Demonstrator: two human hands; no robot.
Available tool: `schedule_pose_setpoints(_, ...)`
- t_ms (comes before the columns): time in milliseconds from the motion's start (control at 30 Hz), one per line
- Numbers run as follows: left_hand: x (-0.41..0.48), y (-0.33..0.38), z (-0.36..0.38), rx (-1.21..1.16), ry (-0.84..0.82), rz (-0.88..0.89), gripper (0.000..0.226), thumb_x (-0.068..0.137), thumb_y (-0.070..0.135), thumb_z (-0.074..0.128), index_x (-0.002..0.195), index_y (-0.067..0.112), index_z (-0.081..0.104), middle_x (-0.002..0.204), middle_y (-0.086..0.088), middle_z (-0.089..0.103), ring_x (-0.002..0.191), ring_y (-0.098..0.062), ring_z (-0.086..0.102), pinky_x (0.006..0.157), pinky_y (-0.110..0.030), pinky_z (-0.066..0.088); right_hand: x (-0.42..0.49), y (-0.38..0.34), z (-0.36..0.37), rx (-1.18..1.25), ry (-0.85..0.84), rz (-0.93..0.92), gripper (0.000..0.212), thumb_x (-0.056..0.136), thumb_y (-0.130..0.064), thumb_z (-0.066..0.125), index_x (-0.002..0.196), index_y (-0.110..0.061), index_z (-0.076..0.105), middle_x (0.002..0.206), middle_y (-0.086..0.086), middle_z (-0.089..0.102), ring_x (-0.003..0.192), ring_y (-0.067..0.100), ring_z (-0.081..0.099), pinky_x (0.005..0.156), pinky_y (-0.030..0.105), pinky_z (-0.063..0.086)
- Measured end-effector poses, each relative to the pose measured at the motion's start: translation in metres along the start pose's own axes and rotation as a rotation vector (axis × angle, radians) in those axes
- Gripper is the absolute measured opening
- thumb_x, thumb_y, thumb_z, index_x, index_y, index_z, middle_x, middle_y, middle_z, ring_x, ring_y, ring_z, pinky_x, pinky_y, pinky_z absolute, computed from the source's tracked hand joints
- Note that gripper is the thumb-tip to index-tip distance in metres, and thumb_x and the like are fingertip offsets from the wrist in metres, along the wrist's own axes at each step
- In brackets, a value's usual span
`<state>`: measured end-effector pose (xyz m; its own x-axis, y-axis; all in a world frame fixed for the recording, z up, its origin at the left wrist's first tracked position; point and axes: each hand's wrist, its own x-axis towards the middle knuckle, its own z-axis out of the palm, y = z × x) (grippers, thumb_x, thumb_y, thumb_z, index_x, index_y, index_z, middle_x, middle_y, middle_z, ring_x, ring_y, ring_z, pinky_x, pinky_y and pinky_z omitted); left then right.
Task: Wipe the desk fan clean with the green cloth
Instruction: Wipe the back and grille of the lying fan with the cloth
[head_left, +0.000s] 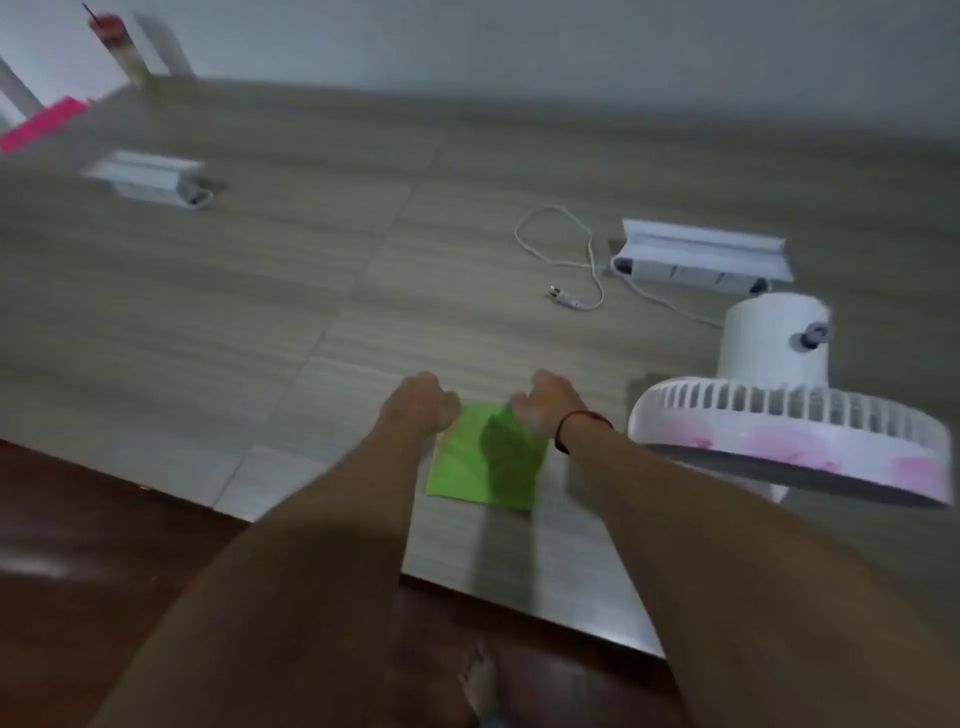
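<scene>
A green cloth (483, 462) lies flat on the grey wood-grain desk (311, 291) near its front edge. My left hand (422, 402) is curled at the cloth's far left corner. My right hand (548, 402), with a red band on the wrist, is curled on the far right corner, where the cloth is lifted slightly. To the right stands the white desk fan (779, 415), its round grille marked with pink smudges. The frame is blurred, so the exact grip is hard to make out.
The fan's white cord and plug (571, 296) loop on the desk behind the cloth. A white box (701, 254) lies behind the fan and another white box (150, 179) at the far left. A pink object (44, 124) and a bottle (122, 47) sit at the back left.
</scene>
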<state>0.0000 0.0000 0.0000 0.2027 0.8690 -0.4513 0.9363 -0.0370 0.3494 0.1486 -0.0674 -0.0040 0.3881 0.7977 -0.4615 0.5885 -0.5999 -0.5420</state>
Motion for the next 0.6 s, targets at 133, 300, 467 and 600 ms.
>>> schedule_pose_setpoints(133, 0.013, -0.019, 0.043, -0.054, -0.03, -0.085, 0.053, 0.095, 0.039, 0.046, 0.13, -0.001, 0.048, 0.133, -0.023, 0.053, 0.121, -0.037, 0.054, 0.098, -0.041, 0.045, 0.006, 0.032, 0.031, 0.072, 0.043, 0.27, 0.058, 0.086, -0.032, 0.057, 0.135, -0.005, 0.04, 0.139, 0.016, 0.047, 0.127, 0.034, 0.05, 0.104, 0.039, 0.045)
schedule_pose_setpoints(300, 0.022, -0.026, 0.076, -0.304, 0.081, -0.132, 0.048, 0.088, 0.046, 0.058, 0.11, 0.003, 0.055, 0.113, -0.021, 0.064, 0.107, -0.038, 0.061, 0.092, -0.042, 0.05, 0.012, 0.032, 0.065, 0.265, 0.14, 0.317, 0.061, 0.079, -0.036, 0.07, 0.124, -0.004, 0.046, 0.127, 0.017, 0.059, 0.117, 0.034, 0.058, 0.096, 0.041, 0.05)
schedule_pose_setpoints(467, 0.019, -0.025, 0.081, -0.209, 0.135, 0.002, 0.045, 0.099, 0.033, 0.038, 0.109, -0.005, 0.059, 0.11, -0.029, 0.064, 0.104, -0.043, 0.061, 0.09, -0.046, 0.05, 0.012, 0.023, 0.074, 0.118, 0.077, 0.212, 0.048, 0.09, -0.038, 0.056, 0.122, -0.003, 0.057, 0.127, 0.02, 0.061, 0.118, 0.036, 0.057, 0.096, 0.039, 0.048)
schedule_pose_setpoints(600, 0.005, -0.018, 0.054, -0.307, 0.256, 0.04, 0.043, 0.101, 0.036, 0.032, 0.106, -0.001, 0.054, 0.109, -0.031, 0.063, 0.103, -0.046, 0.06, 0.089, -0.049, 0.048, 0.001, 0.003, 0.054, 0.317, 0.085, 0.084, 0.041, 0.096, -0.027, 0.05, 0.126, 0.001, 0.044, 0.129, 0.026, 0.055, 0.118, 0.039, 0.055, 0.093, 0.038, 0.044)
